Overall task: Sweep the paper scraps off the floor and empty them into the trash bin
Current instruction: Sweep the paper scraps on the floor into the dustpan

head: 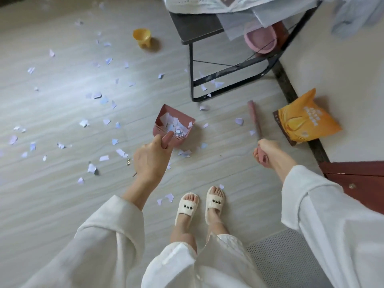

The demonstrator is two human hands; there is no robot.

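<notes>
My left hand (150, 161) grips the handle of a pink dustpan (166, 132), which holds a pile of white paper scraps (172, 123) above the floor. My right hand (268, 152) grips the handle of a pink hand brush (254, 117); its head points away from me toward the folding table's frame and looks blurred. Several pale paper scraps (91, 168) lie scattered over the light wood floor (62, 204), mostly to the left, with a few under the table and near my feet. No trash bin is in view.
A black-framed folding table (199, 28) stands ahead with cloth and a pink basin (259, 40) beneath. A yellow cup (142, 37) sits on the floor at the back. An orange bag (305, 119) leans by the wall. A red-brown door (359, 179) is at right.
</notes>
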